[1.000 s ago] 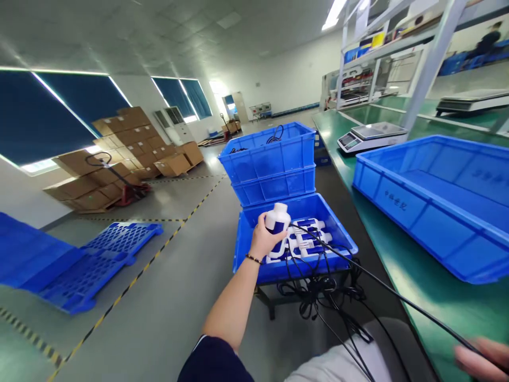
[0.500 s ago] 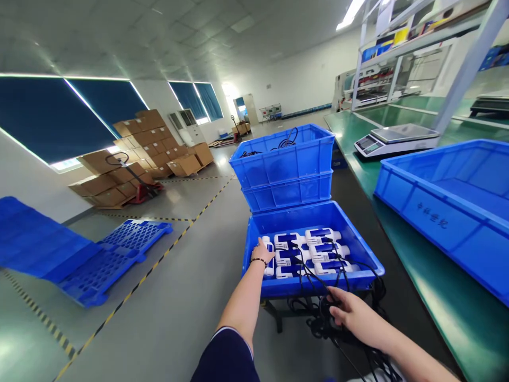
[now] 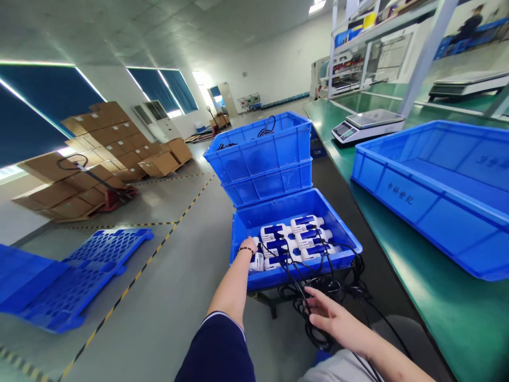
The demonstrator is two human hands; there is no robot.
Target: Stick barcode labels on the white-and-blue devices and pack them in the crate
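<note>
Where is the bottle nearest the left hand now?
In the head view, the bottle lies at the left end of the blue bin in front of the stacked bins, partly hidden by the left hand and left of the other bottles.

Bottles [image 3: 274,232] in front crate [image 3: 258,281], stacked crates [image 3: 264,165] behind, cables [image 3: 264,132] seemingly in the top one, bench [image 3: 423,281] right

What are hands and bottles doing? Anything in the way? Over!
Left hand at leftmost bottle, grip hidden. Right hand loosely open by cables. Bottles lie in crate. Cables over near rim, maybe obstructing.
</note>
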